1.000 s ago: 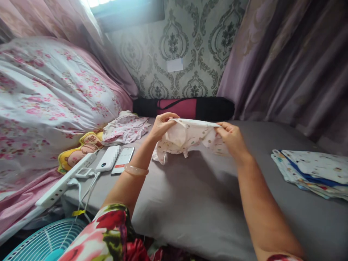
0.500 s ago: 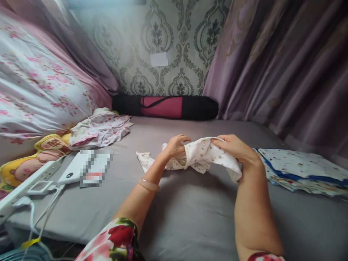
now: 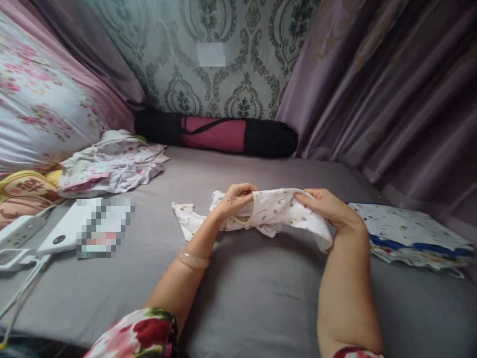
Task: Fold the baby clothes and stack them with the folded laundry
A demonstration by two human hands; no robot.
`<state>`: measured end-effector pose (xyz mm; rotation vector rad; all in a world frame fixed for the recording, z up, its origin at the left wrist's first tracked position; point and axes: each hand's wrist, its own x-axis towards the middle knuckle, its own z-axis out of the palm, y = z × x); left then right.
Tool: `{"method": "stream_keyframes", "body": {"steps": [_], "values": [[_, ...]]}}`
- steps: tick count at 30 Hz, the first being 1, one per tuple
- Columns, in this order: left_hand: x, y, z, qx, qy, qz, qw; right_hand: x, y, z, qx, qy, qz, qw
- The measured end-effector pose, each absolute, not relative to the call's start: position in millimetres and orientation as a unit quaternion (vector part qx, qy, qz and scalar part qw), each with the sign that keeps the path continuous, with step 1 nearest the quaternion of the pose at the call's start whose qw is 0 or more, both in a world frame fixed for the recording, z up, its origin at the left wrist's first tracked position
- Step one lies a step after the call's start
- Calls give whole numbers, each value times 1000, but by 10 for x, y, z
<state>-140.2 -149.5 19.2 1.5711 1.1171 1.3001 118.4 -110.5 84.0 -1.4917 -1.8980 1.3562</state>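
Observation:
A small white garment [image 3: 276, 209] with a scattered print, looking like baby clothing, hangs stretched between my two hands just over the bed. My left hand [image 3: 238, 199] pinches its edge near the neckline or an opening; a pale bangle circles that wrist. At the other end, my right hand [image 3: 322, 204] grips the upper edge with thumb and fingers, and a loose flap drops beside the wrist. One sleeve-like part of the garment reaches out to the left, past my left forearm, and lies on the grey sheet [image 3: 253, 288].
Folded printed cloths [image 3: 413, 228] lie stacked at right. Crumpled clothing [image 3: 115, 164] rests at left, by a yellow cushion [image 3: 30, 191]. Nearer are a white power bank [image 3: 67, 228], a blurred-out item, a power strip [image 3: 22, 231] and cables. A black-and-pink long bag [image 3: 216, 134] lies against the wall.
My left hand has closed onto the garment's edge, its fingers having been more apart before. The cloth between my hands is drawn straighter. The camera view has shifted slightly right and down.

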Motion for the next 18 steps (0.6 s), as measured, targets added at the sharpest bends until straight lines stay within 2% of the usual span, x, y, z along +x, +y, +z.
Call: {"method": "stream_keyframes", "body": {"steps": [6, 8, 10, 13, 18], "values": [[-1425, -1512, 189, 628, 445, 469, 434, 1297, -864, 522, -573, -771, 268, 78], [-1400, -1510, 189, 626, 464, 454, 432, 1268, -852, 481, -563, -794, 213, 89], [-1372, -1512, 201, 624, 470, 444, 439, 1162, -898, 508, -528, -816, 187, 142], [-1340, -1531, 241, 631, 457, 436, 451, 892, -1030, 621, -452, -837, 234, 200], [-1342, -1583, 348, 656, 457, 415, 434, 542, -1164, 697, -337, -845, 360, 209]]}}
